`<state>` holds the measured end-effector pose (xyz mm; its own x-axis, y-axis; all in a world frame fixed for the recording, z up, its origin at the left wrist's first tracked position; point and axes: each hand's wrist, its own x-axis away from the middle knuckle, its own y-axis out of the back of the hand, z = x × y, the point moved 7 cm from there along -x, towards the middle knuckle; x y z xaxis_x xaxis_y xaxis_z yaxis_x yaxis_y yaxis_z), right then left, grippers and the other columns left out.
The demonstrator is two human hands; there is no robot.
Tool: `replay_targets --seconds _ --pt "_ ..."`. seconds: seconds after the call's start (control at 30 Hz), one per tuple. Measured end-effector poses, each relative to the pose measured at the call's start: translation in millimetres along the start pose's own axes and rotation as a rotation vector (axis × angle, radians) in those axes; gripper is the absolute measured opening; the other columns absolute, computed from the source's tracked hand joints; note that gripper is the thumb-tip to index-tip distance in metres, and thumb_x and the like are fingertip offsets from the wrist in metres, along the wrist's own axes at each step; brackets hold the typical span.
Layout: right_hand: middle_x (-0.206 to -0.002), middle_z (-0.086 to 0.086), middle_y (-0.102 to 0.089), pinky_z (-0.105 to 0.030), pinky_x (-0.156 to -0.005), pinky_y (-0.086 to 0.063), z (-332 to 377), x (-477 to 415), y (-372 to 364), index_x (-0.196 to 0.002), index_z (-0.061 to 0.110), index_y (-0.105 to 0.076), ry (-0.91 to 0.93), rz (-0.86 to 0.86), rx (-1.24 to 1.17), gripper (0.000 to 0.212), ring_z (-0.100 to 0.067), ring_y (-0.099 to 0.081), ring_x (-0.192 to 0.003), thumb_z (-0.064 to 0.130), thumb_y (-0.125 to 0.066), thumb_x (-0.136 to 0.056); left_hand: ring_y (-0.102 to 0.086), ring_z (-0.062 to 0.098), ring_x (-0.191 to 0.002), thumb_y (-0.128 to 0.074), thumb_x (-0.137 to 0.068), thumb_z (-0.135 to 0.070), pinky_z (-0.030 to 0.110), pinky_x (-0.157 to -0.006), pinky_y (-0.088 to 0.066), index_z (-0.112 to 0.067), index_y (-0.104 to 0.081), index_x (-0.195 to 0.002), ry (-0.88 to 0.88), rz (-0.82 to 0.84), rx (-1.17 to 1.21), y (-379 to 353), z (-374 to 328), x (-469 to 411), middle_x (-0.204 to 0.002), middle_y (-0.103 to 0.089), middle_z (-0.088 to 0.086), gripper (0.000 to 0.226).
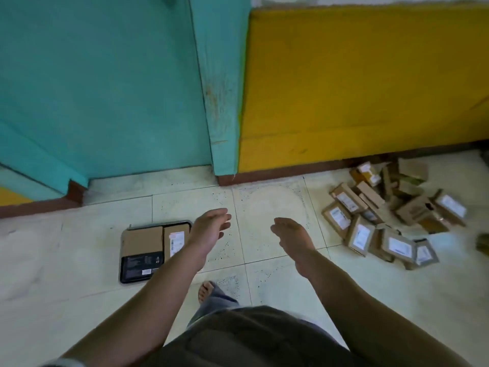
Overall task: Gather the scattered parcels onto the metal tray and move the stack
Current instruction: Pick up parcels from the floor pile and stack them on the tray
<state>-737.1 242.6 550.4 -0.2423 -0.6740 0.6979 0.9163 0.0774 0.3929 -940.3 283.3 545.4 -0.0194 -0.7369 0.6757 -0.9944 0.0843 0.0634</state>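
Observation:
A metal tray (126, 230) lies on the tiled floor at the left. On it sit a plain brown parcel (141, 240), a labelled brown parcel (175, 239) and a dark flat box (141, 266). A heap of several brown cardboard parcels (383, 215) with white labels lies scattered on the floor at the right, by the yellow wall. My left hand (209, 229) hovers with relaxed fingers just right of the tray and holds nothing. My right hand (291, 238) is stretched out, empty, left of the heap. Neither hand touches a parcel.
A teal door and frame (222, 102) stand ahead, with a yellow wall (357, 88) to the right. A brown skirting runs along the wall's foot. My bare foot (205, 290) is on the pale floor tiles (264, 207) below the hands.

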Motion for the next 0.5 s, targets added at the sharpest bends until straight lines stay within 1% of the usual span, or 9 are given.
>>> replay_targets --seconds 0.07,0.17,0.23,0.3,0.37,0.4,0.47,0.5 --pt "-0.141 -0.002 -0.053 -0.035 -0.110 -0.039 -30.1 9.9 34.8 -0.136 0.013 -0.054 -0.020 -0.047 -0.090 0.035 -0.024 -0.051 -0.128 0.015 -0.050 -0.101 -0.064 0.013 -0.104 -0.052 -0.098 -0.018 0.029 -0.090 -0.048 -0.021 -0.063 -0.113 -0.019 0.050 -0.063 -39.1 -1.3 10.9 -0.114 -0.067 0.000 0.019" --pt "-0.136 -0.001 -0.057 -0.037 -0.107 -0.042 -71.1 23.3 73.1 -0.133 0.018 -0.056 -0.060 -0.102 -0.248 0.036 -0.025 -0.054 -0.121 0.017 -0.055 -0.097 -0.065 0.014 -0.103 -0.052 -0.098 -0.018 0.029 -0.088 -0.049 -0.020 -0.063 -0.113 -0.039 0.085 -0.115 -85.8 2.5 23.1 -0.114 -0.068 0.000 0.019" --pt "-0.133 -0.001 -0.058 -0.039 -0.106 -0.043 -115.3 40.7 113.1 -0.132 0.020 -0.058 -0.098 -0.158 -0.331 0.039 -0.025 -0.055 -0.118 0.020 -0.058 -0.093 -0.065 0.014 -0.103 -0.051 -0.098 -0.017 0.030 -0.090 -0.050 -0.019 -0.064 -0.114 -0.042 0.140 -0.185 -140.0 12.1 40.2 -0.113 -0.069 0.000 0.020" --pt "-0.132 -0.007 -0.059 -0.039 -0.103 -0.044 -139.8 49.9 131.7 -0.129 0.015 -0.060 -0.104 -0.186 -0.356 0.037 -0.028 -0.056 -0.117 0.017 -0.058 -0.092 -0.065 0.014 -0.104 -0.050 -0.099 -0.017 0.029 -0.090 -0.050 -0.019 -0.063 -0.116 -0.035 0.195 -0.219 -169.3 21.6 51.5 -0.112 -0.068 -0.002 0.022" --pt "-0.128 -0.017 -0.059 -0.039 -0.096 -0.046 -182.8 66.9 169.7 -0.123 0.004 -0.061 -0.130 -0.246 -0.406 0.031 -0.036 -0.055 -0.116 0.012 -0.056 -0.093 -0.064 0.013 -0.105 -0.050 -0.099 -0.018 0.030 -0.091 -0.049 -0.018 -0.061 -0.119 -0.044 0.280 -0.298 -225.6 33.1 68.4 -0.111 -0.068 -0.003 0.023" --pt "-0.128 -0.016 -0.060 -0.041 -0.099 -0.046 -199.5 72.8 181.5 -0.122 0.005 -0.061 -0.140 -0.263 -0.427 0.030 -0.035 -0.056 -0.116 0.013 -0.055 -0.093 -0.064 0.014 -0.104 -0.050 -0.099 -0.018 0.032 -0.093 -0.049 -0.018 -0.061 -0.119 -0.036 0.305 -0.317 -245.3 38.7 74.7 -0.110 -0.068 -0.003 0.023" --pt "-0.133 -0.005 -0.058 -0.043 -0.107 -0.043 -235.4 85.2 205.3 -0.131 0.013 -0.057 -0.172 -0.298 -0.485 0.036 -0.024 -0.054 -0.119 0.018 -0.055 -0.095 -0.064 0.015 -0.104 -0.050 -0.099 -0.017 0.033 -0.094 -0.048 -0.017 -0.062 -0.117 -0.030 0.356 -0.372 -288.8 48.6 86.5 -0.111 -0.068 -0.001 0.022" --pt "-0.135 -0.002 -0.056 -0.042 -0.108 -0.042 -245.9 89.2 212.2 -0.135 0.015 -0.054 -0.177 -0.307 -0.502 0.039 -0.021 -0.053 -0.120 0.019 -0.054 -0.096 -0.064 0.016 -0.104 -0.051 -0.099 -0.017 0.033 -0.094 -0.048 -0.017 -0.062 -0.116 -0.025 0.370 -0.389 -302.0 52.5 90.4 -0.111 -0.068 0.000 0.021"
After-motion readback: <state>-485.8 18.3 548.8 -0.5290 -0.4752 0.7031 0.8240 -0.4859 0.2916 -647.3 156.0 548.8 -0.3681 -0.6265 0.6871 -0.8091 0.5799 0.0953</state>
